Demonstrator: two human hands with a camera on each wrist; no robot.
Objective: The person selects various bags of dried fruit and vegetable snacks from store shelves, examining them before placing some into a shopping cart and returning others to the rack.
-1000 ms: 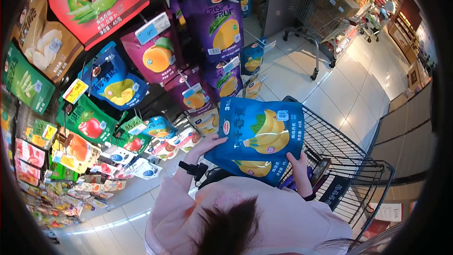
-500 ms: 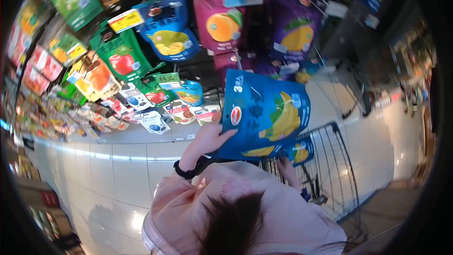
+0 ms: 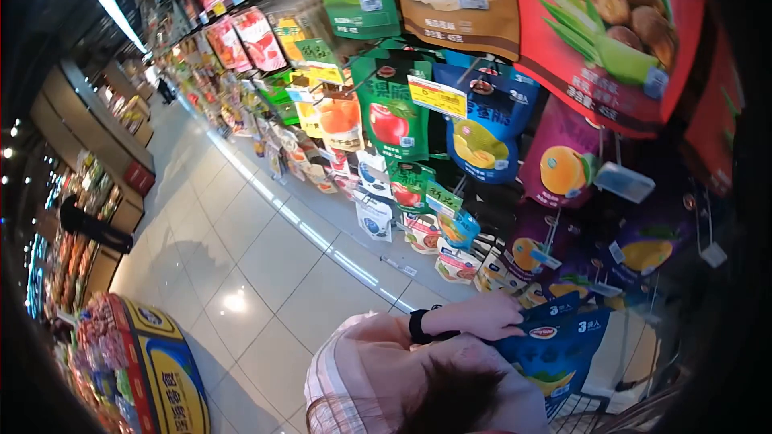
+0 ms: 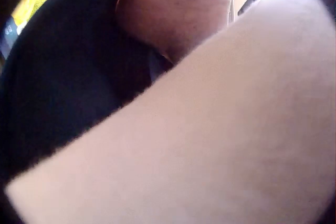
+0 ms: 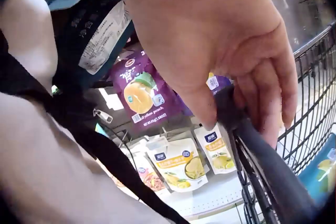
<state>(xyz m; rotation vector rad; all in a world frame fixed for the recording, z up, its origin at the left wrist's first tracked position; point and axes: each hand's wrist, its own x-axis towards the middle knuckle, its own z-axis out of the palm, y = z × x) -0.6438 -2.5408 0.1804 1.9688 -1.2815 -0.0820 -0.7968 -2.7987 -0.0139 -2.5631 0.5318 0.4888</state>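
Note:
My left hand (image 3: 486, 317) grips two blue banana-snack bags (image 3: 555, 350) by their upper left edge, low at the right of the head view. The fingers around the back of the bags are hidden. In the left wrist view, the heel of the left hand (image 4: 178, 11) shows above a pale forearm and a dark surface. My right hand (image 5: 210, 35) curls its thumb and fingers round the dark bar (image 5: 278, 174) at the top of the shopping cart (image 5: 320, 71). That hand is out of sight in the head view. Bag backs (image 5: 105, 40) hang at upper left there.
A shelf with hanging snack bags (image 3: 394, 120) runs along the aisle, with purple peach bags (image 5: 139, 95) close by. At lower left stands a display bin (image 3: 165, 378); farther back is a person in dark clothes (image 3: 92, 225). Another blue bag (image 5: 326, 169) is inside the cart.
The head view has swung left along the aisle. The right hand has let go of the blue bags and moved to the cart bar; the left hand still holds the bags.

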